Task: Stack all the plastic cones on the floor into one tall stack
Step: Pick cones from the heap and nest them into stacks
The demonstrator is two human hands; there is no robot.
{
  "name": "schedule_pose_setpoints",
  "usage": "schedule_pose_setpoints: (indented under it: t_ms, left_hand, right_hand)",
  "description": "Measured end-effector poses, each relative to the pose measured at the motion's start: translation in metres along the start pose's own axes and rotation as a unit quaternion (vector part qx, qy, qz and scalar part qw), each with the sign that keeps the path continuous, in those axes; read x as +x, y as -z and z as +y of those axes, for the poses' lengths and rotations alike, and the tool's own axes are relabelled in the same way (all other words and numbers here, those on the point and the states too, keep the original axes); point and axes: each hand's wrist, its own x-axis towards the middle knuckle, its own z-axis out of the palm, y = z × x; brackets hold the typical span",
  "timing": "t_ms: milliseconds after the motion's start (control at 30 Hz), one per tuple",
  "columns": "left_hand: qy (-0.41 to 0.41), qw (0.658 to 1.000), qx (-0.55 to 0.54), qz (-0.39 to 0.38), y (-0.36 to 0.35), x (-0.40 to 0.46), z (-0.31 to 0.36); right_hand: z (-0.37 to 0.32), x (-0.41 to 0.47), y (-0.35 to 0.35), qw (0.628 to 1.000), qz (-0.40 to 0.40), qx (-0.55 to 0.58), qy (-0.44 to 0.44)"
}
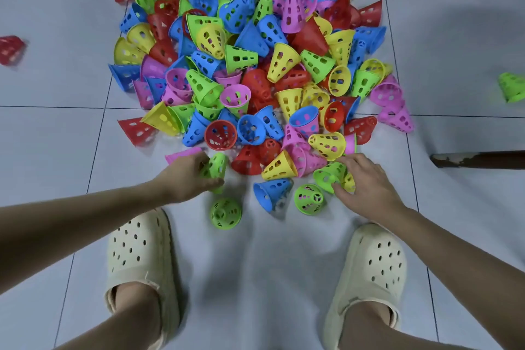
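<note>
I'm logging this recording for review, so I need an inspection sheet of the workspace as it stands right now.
Surface: pale tiled floor with dark grout lines.
Job's things: big loose pile of cones in red, blue, green, yellow and pink; no stack seen.
Clutter: stray red cone far left, stray green cone far right, both apart from the pile.
Grips: left hand holds a green cone; right hand grips another green cone at the pile's near edge.
Cables: nothing seen.
Surroundings: two cream clogs on the person's feet; a dark worn bar at right.
</note>
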Motion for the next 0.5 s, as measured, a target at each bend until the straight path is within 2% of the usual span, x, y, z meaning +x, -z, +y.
schedule_pose_setpoints:
  t_ms: [133,200,333,500]
  left_hand:
    - [-0.067,0.986,-0.142,0.055,-0.002,-0.045,0.009]
    - [-0.108,0.978,-0.167,0.055,-0.009,-0.059,0.011]
    - [-0.166,0.981,-0.102,0.018,-0.034,-0.066,-0.006]
    - [-0.155,0.987,-0.005,0.031,-0.056,-0.059,-0.022]
  right_hand:
    - [-0.005,0.01,-0.008,0.999,0.009,-0.04,-0.016]
    - [-0.005,0.016,-0.013,0.996,0.004,-0.093,-0.002]
    - [-0.009,0.023,-0.024,0.984,-0.055,-0.171,0.007]
    - [-0.015,0.023,-0.022,0.989,-0.095,-0.113,-0.026]
